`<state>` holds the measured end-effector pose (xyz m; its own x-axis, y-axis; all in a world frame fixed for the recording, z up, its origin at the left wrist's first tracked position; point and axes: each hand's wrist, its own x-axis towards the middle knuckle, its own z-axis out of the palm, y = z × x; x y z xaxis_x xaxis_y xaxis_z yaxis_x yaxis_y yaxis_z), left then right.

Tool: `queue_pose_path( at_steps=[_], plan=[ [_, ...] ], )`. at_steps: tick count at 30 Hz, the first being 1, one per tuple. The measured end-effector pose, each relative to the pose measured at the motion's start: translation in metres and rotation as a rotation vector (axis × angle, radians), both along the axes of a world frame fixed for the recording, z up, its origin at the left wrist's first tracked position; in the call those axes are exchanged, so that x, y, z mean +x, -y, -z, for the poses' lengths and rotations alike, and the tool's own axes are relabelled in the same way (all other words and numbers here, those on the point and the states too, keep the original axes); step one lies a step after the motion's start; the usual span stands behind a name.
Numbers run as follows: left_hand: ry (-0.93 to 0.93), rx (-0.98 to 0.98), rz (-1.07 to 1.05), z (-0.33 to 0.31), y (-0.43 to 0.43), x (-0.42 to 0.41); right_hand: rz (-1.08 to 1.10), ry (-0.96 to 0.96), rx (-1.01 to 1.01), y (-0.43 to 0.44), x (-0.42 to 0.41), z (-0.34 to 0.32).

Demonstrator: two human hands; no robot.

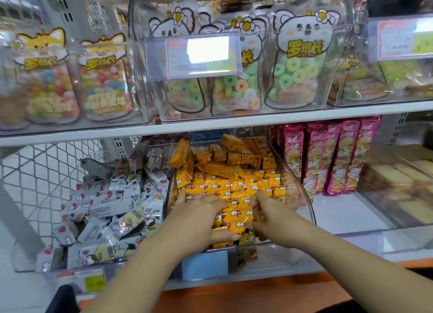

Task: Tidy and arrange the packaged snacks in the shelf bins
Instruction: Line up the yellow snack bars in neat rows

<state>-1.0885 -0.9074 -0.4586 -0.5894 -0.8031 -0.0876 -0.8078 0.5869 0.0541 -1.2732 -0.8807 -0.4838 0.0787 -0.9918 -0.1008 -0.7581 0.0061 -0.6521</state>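
Lying in the clear curved plastic bin [281, 259] on the white lower shelf [346, 214], the small yellow foil-wrapped snack packets [236, 215] are gripped from both sides, the left hand [201, 216] and right hand [271, 216] each with fingers curled round them.

- My bare left forearm crosses the front edge of the clear bin [285, 254]. My left hand [201, 216] is palm down, index finger stretched forward, and the other fingers and thumb curl round the yellow packets [236, 215].
- My right hand [269, 219] faces it, its fingers and thumb curled onto the same packets.
- The hands are near each other — not touching.
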Motion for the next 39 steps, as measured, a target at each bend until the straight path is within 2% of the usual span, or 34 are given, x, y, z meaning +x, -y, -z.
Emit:
queue_pose_path(
  at_steps=[4, 6, 8, 11, 15, 21, 26, 39],
  plan=[
    [-0.107, -0.006, -0.014, -0.008, -0.002, 0.002, -0.012, -0.018, 0.005, 0.001, -0.004, -0.007],
    [-0.196, -0.077, -0.049, -0.013, 0.001, 0.005, 0.005, -0.056, -0.056, 0.003, -0.008, -0.015],
    [-0.25, -0.185, -0.093, -0.014, 0.005, 0.006, 0.022, -0.017, -0.125, 0.005, -0.014, -0.025],
    [-0.267, -0.338, -0.175, -0.014, 0.016, 0.004, 0.026, 0.034, -0.245, 0.006, -0.019, -0.037],
    [-0.242, -0.484, -0.305, -0.016, 0.042, -0.002, 0.048, 0.01, -0.41, 0.011, -0.016, -0.044],
    [-0.056, -0.412, -0.362, -0.009, 0.077, -0.013, 0.04, -0.014, -0.468, 0.014, -0.017, -0.044],
    [0.002, -0.514, -0.323, -0.005, 0.078, -0.022, 0.017, -0.019, -0.456, 0.014, -0.018, -0.04],
    [-0.076, -0.419, -0.321, -0.007, 0.072, -0.025, 0.007, 0.001, -0.433, 0.013, -0.018, -0.04]
  ],
)
